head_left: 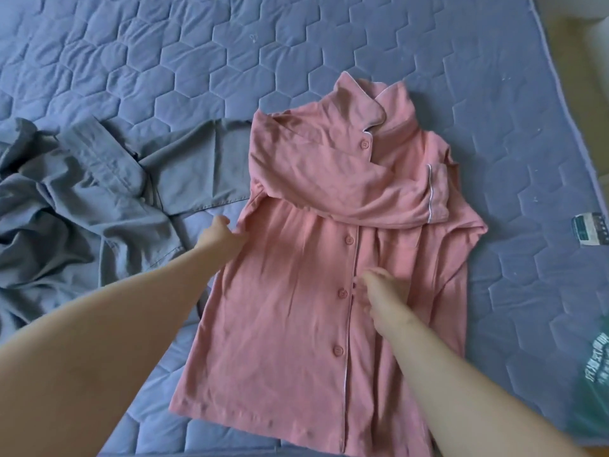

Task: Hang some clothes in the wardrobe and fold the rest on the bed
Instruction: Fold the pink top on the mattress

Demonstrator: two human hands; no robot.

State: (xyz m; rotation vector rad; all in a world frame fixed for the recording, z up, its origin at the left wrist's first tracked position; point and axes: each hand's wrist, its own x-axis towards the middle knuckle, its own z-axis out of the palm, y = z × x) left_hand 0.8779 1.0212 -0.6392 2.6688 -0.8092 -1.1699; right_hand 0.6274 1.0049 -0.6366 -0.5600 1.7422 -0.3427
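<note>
A pink button-up pyjama shirt (296, 311) lies face up on the blue quilted bed (204, 54), collar at the far end. One sleeve is folded across its chest, with the white-piped cuff at the right. My left hand (219, 233) is at the shirt's left side seam and grips the fabric edge below the folded sleeve. My right hand (379, 291) rests on the middle of the shirt just right of the button placket, fingers bent down onto the cloth. A crumpled grey garment (82, 206) lies to the left, one part running under the pink shirt.
A small dark printed packet (590, 230) lies near the bed's right edge. A green and white printed item (593, 384) sits at the lower right. Floor shows past the bed's right edge at the top right.
</note>
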